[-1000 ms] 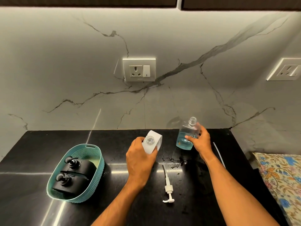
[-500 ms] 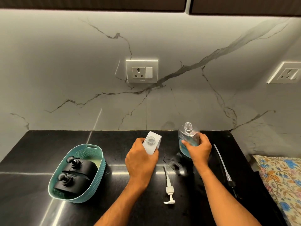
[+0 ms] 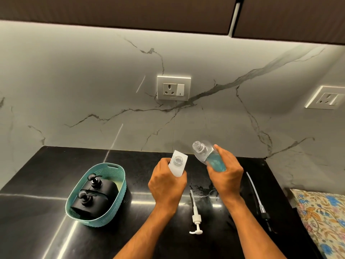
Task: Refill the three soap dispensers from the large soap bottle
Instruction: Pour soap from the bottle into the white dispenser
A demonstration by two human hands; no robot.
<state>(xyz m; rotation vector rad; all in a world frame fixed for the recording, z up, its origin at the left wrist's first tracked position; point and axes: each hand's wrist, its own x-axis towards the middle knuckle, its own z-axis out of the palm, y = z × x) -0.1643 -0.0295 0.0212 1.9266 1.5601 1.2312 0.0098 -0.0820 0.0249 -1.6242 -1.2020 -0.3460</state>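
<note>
My left hand (image 3: 166,186) grips a white square soap dispenser (image 3: 177,163) with its neck uncapped and open. My right hand (image 3: 225,174) holds the clear large soap bottle (image 3: 207,155), raised off the counter and tilted left, its open mouth pointing toward the dispenser; blue soap fills its lower part. A white pump head (image 3: 195,217) lies on the counter between my forearms. A black-and-clear pump with a long tube (image 3: 258,200) lies to the right. Two black dispensers (image 3: 97,195) with pumps on lie in a teal basket (image 3: 112,208).
The counter is black and glossy, with wet spots (image 3: 203,192) between my hands. A marble wall with a socket (image 3: 174,88) stands close behind. A floral cloth (image 3: 324,221) lies at the right edge.
My right hand has lifted the large bottle off the counter and tipped its mouth left toward the white dispenser. My left hand kept hold of the dispenser.
</note>
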